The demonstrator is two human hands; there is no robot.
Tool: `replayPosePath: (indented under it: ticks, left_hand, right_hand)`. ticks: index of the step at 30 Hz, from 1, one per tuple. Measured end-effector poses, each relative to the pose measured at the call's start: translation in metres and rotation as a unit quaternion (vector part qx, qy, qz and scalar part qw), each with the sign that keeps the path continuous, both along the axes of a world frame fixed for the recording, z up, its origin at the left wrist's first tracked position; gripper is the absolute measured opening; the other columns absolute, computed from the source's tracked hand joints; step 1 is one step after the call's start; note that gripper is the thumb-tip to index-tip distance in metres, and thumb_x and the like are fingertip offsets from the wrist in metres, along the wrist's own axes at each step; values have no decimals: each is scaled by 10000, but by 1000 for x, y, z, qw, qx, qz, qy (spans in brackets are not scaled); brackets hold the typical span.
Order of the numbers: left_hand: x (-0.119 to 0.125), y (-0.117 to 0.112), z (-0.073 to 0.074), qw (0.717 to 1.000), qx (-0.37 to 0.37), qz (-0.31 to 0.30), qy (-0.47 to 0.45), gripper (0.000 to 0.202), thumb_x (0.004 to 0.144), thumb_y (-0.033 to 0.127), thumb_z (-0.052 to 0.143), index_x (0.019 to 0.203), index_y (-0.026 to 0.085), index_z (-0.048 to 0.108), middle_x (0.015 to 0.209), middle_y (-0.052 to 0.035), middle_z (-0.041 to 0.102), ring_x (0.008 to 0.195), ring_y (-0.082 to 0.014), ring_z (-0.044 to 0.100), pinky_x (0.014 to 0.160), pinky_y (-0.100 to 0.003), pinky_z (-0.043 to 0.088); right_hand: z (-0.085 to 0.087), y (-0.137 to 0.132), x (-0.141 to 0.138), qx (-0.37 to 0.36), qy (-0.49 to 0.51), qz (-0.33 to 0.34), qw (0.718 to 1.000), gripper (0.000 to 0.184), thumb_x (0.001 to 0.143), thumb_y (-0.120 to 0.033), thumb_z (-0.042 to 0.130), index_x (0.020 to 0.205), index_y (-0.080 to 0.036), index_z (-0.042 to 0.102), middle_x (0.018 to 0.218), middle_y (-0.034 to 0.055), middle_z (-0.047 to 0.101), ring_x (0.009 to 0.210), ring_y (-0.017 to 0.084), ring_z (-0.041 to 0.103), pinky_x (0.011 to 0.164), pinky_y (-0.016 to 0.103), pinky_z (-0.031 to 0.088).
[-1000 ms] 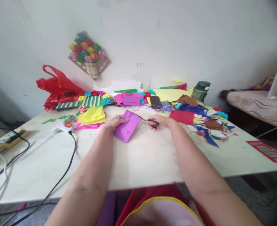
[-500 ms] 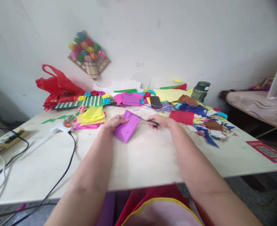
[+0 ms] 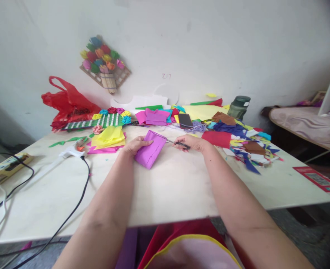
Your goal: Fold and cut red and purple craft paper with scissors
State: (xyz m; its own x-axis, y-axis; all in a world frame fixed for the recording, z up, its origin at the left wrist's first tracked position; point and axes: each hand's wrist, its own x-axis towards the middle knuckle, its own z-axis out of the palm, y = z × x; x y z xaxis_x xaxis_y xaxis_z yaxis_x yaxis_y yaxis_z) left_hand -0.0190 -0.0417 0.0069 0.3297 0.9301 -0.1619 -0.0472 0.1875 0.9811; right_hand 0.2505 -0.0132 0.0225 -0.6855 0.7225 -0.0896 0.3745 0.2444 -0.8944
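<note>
My left hand grips the left edge of a folded purple paper lifted a little off the pale table. My right hand is closed round the black handles of a pair of scissors. The scissor blades reach the paper's upper right corner. Both forearms stretch out from the bottom of the view.
Yellow and pink sheets lie left of the hands. A glue gun with a black cable sits further left, a red plastic bag behind it. A phone, a green jar and several coloured paper scraps fill the back right.
Almost nothing has changed. The purple paper and both hands have risen very slightly; the scissors stay at the paper's upper right corner.
</note>
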Motion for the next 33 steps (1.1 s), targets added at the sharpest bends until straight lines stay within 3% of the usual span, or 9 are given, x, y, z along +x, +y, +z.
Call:
replayPosePath:
  ticks: [9, 23, 33]
  left_hand:
    - [-2, 1, -2, 1000, 6, 9, -2, 324, 603, 241, 770, 870, 111, 641, 689, -45, 673, 572, -140, 618, 557, -234, 500]
    - [0, 2, -4, 1000, 4, -21, -9, 308, 608, 226, 761, 877, 117, 659, 706, -58, 682, 577, -149, 621, 573, -249, 504]
    - [-2, 4, -6, 1000, 12, -22, -9, 317, 629, 236, 747, 906, 112, 656, 697, -55, 677, 568, -143, 619, 570, -246, 504]
  right_hand:
    - [-1, 1, -1, 10, 8, -10, 1000, 315, 615, -327, 694, 830, -110, 617, 542, -45, 509, 408, 42, 393, 368, 183, 311]
    - [-1, -4, -6, -2, -18, 0, 1000, 234, 775, -369, 581, 784, -137, 557, 494, -34, 517, 377, 49, 436, 353, 158, 296]
    - [1, -5, -9, -8, 18, -8, 1000, 154, 689, -249, 627, 762, -121, 580, 513, -51, 484, 396, 43, 400, 359, 170, 320]
